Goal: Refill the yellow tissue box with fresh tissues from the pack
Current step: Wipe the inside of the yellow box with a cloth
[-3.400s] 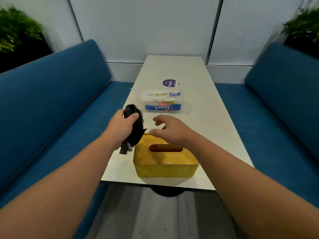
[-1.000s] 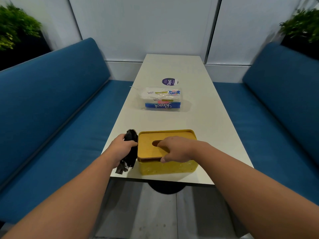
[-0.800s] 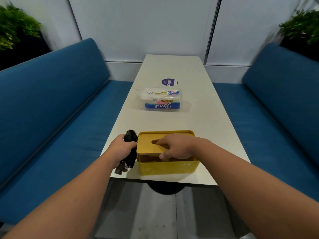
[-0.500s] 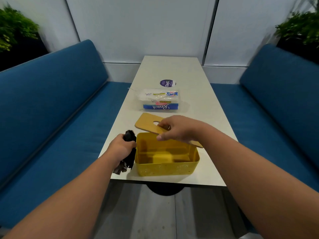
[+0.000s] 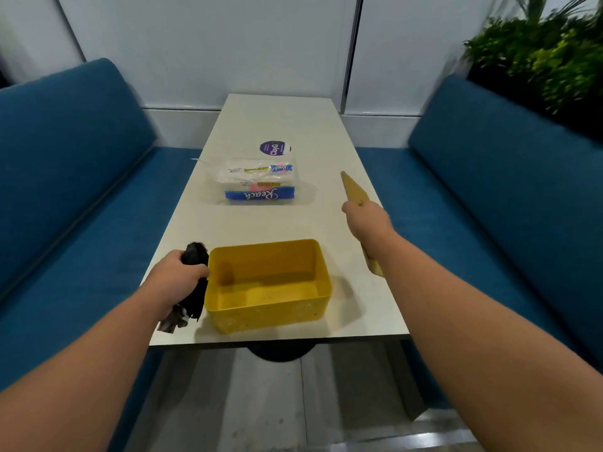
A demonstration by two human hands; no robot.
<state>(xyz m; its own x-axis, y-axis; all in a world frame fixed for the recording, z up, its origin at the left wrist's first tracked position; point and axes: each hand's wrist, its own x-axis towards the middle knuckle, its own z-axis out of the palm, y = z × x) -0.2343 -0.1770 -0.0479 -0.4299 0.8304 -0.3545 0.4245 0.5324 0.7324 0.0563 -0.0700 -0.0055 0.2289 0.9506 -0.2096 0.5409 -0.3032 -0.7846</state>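
Your right hand [image 5: 367, 221] grips the flat wooden lid [image 5: 355, 193]; your left hand [image 5: 177, 282] clutches crumpled black cloth [image 5: 195, 282] beside the open yellow plastic tissue box [image 5: 321, 278].

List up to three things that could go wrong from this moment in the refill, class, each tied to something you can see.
1. The right hand holds the wooden lid over the table's right edge; it might fall onto the bench.
2. The left hand grips a black bundle, leaving no free hand for the tissue pack.
3. The yellow box sits near the front edge.

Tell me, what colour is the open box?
Yellow box, seen in the head view.
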